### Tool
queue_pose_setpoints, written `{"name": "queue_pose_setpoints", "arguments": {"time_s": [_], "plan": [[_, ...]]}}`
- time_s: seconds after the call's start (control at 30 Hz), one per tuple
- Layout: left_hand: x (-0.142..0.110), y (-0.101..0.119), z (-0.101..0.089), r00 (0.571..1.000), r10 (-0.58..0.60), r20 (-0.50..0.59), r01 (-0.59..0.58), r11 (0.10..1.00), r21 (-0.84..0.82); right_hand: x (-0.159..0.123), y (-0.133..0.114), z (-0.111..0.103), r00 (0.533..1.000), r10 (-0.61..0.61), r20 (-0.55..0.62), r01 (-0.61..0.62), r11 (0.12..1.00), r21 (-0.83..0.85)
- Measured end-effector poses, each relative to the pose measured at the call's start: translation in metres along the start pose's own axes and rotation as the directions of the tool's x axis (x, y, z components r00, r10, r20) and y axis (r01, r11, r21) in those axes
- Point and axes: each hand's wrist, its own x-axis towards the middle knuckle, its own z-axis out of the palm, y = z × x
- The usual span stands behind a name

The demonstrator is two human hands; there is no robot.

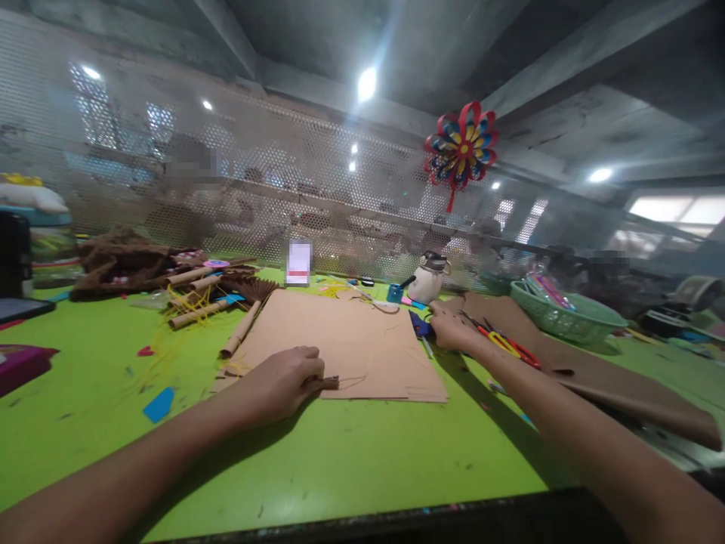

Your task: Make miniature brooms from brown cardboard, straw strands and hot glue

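My left hand [294, 378] is closed, gripping a small folded strip of brown paper [328, 384]. A thin thread or strand trails from near that strip across the stack of brown paper sheets [328, 325]. The hand rests over the stack's near left part. My right hand [450, 329] reaches out past the stack's right edge, beside a dark blue object [419, 325] whose kind I cannot make out. Its fingertips are small and blurred, so whether they grip anything is unclear. Scissors with red and yellow handles [507, 344] lie close to the right forearm.
Rolled brown paper tubes [195, 311] with yellow strands lie at left. A large brown sheet [566, 363] and a green basket [566, 313] are at right. Behind the stack stand a white jar [426, 279] and a phone [299, 262]. A mesh partition [317, 189] borders the green table.
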Motion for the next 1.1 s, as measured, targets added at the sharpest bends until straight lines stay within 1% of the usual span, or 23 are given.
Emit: {"name": "queue_pose_setpoints", "arguments": {"time_s": [0.1,0.17,0.2,0.23,0.27,0.3,0.33,0.37,0.4,0.47,0.53,0.6,0.8,0.93,1.1], "plan": [[0.001,0.0,0.0,1.0,-0.014,-0.001,0.014,1.0,-0.019,-0.017,-0.009,-0.016,0.996,0.003,-0.094,-0.002,1.0,0.02],[0.001,0.0,0.0,1.0,-0.019,0.007,0.019,0.999,-0.041,-0.029,-0.022,-0.028,0.985,-0.015,-0.171,0.027,0.997,0.068],[0.001,0.001,-0.001,1.0,-0.014,0.007,0.014,0.999,-0.051,-0.036,-0.031,-0.034,0.974,-0.037,-0.222,0.063,0.992,0.112],[0.001,0.001,-0.001,1.0,-0.006,0.0,0.006,0.998,-0.058,-0.043,-0.042,-0.039,0.941,-0.079,-0.329,0.153,0.966,0.207],[0.001,0.001,-0.001,1.0,-0.001,-0.004,0.001,0.998,-0.065,-0.051,-0.054,-0.045,0.894,-0.122,-0.43,0.268,0.916,0.297],[0.001,0.001,-0.001,1.0,0.003,0.002,-0.003,0.997,-0.072,-0.058,-0.067,-0.05,0.844,-0.185,-0.503,0.4,0.842,0.361],[0.001,0.001,-0.001,1.0,0.001,0.006,0.0,0.997,-0.076,-0.066,-0.08,-0.054,0.805,-0.252,-0.537,0.513,0.751,0.415],[0.001,0.001,-0.001,1.0,-0.003,0.011,0.004,0.997,-0.08,-0.072,-0.092,-0.058,0.777,-0.305,-0.551,0.586,0.67,0.455],[0.001,0.001,-0.001,1.0,-0.008,0.015,0.009,0.997,-0.082,-0.078,-0.103,-0.06,0.749,-0.351,-0.561,0.638,0.609,0.471],[0.001,0.001,-0.001,1.0,-0.014,0.019,0.016,0.997,-0.082,-0.085,-0.12,-0.062,0.704,-0.457,-0.544,0.705,0.541,0.458],[0.001,0.002,-0.001,1.0,-0.013,0.021,0.015,0.997,-0.079,-0.087,-0.131,-0.059,0.662,-0.56,-0.499,0.749,0.522,0.409],[0.001,0.003,-0.002,1.0,-0.011,0.022,0.013,0.997,-0.078,-0.087,-0.136,-0.055,0.641,-0.619,-0.454,0.767,0.53,0.36],[0.001,0.002,0.0,1.0,-0.002,0.014,0.003,0.996,-0.089,-0.093,-0.144,-0.051,0.644,-0.661,-0.387,0.765,0.565,0.308],[0.0,0.003,0.0,1.0,-0.008,0.003,0.008,0.996,-0.091,-0.098,-0.149,-0.046,0.662,-0.648,-0.377,0.746,0.617,0.25],[0.001,0.006,-0.002,1.0,-0.021,0.009,0.022,0.996,-0.083,-0.1,-0.151,-0.039,0.638,-0.669,-0.382,0.754,0.644,0.131]]}}
